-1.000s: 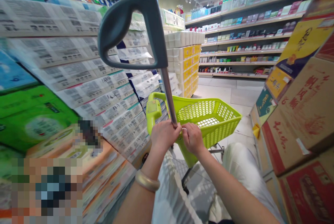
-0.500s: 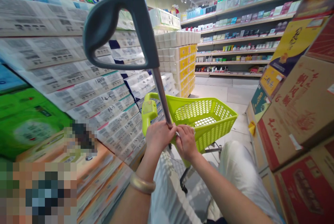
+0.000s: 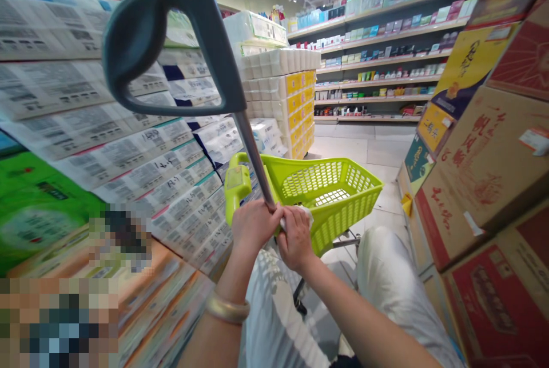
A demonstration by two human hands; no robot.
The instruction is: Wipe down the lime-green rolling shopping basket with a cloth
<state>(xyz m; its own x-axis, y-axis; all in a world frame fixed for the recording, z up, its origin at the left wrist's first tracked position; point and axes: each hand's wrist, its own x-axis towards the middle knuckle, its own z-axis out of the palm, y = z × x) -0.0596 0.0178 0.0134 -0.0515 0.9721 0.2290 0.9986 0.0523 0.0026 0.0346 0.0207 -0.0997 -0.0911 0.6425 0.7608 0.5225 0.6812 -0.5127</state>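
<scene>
A lime-green plastic shopping basket cart (image 3: pixel 343 196) stands in the aisle in front of me. Its metal pole (image 3: pixel 251 154) rises toward the camera and ends in a grey loop handle (image 3: pixel 146 36) near the top left. My left hand (image 3: pixel 253 225) is closed round the base of the pole. My right hand (image 3: pixel 295 236) is closed right beside it, pressing something white, perhaps a cloth or paper, against the pole's base. A pale bangle (image 3: pixel 226 308) sits on my left wrist.
Stacked packs of tissue and paper goods (image 3: pixel 141 168) line the left side. Cardboard cartons (image 3: pixel 484 174) are piled on the right. A pallet of white and yellow rolls (image 3: pixel 291 94) stands ahead, with stocked shelves (image 3: pixel 386 54) at the far wall and tiled floor (image 3: pixel 377 151) between.
The view has shifted, so the handle and cart sit further left in frame. Both hands stay at the pole's base; the white thing under my right hand shows more now.
</scene>
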